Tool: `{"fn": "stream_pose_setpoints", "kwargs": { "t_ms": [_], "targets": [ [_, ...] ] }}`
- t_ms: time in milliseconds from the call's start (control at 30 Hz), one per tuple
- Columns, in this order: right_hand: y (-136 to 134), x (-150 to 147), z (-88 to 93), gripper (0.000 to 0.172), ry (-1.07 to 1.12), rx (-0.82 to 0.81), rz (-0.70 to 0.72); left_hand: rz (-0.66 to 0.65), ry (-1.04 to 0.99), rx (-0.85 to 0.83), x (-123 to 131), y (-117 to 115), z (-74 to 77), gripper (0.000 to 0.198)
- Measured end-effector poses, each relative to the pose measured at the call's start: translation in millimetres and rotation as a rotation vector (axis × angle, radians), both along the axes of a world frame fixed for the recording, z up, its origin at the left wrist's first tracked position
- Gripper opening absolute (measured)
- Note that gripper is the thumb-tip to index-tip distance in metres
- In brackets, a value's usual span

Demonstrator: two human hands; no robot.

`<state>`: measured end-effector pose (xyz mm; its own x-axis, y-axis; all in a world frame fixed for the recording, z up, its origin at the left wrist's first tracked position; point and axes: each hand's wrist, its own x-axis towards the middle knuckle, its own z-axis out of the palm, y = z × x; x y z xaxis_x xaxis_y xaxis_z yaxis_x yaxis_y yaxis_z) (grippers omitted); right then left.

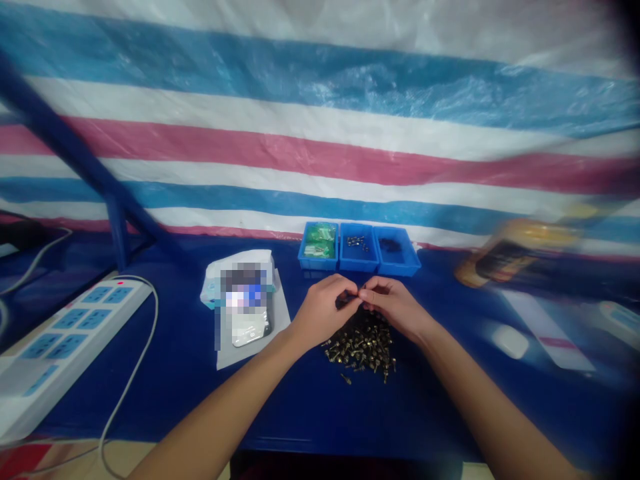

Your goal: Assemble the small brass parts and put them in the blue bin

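Your left hand (327,308) and right hand (395,305) are closed into pinches that meet tip to tip, perhaps to steady something too small to make out, over the far part of the pile of small brass-coloured pieces (367,350), which seems heaped there for short reaches. Just beyond, three blue trays (359,265) stand side by side, likely to keep small parts (357,242) apart. Blue tabletop (340,417) spans from the pile to the near edge, giving you elbow room, while the power strip (75,347) bounds your left and a blurred jar (513,252) your right.
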<state>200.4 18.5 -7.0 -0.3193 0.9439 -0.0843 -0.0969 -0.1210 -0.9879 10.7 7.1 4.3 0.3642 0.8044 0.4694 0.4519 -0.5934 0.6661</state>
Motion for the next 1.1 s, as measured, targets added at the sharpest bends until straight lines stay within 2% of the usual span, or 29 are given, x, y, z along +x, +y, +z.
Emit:
{"fn": "stream_pose_setpoints", "kwargs": {
  "t_ms": [233, 567, 733, 833, 967, 1100],
  "targets": [
    [-2, -1, 1.8, 0.033, 0.025, -0.041, 0.038, -0.024, -0.080, -0.016, 0, -1, 0.6, 0.004],
    [-2, -1, -1.7, 0.032, 0.033, 0.009, 0.010, -0.036, -0.096, -0.093, 0, -3, 4.8, 0.005],
    [0, -3, 1.1, 0.024, 0.039, 0.048, -0.117, -0.039, -0.077, -0.097, -1, -2, 6.2, 0.004],
    [3, 1, 2.2, 0.025, 0.023, 0.053, -0.202, -0.002, -0.070, -0.087, -2, 0, 6.3, 0.004],
    [6, 8, 3.7, 0.033, 0.014, 0.051, -0.238, 0.066, -0.079, -0.087, -2, 2, 6.0, 0.003],
    [6, 11, 5.1, 0.030, -0.002, 0.069, -0.267, 0.091, -0.088, -0.080, -2, 1, 5.6, 0.002]
  ]
}}
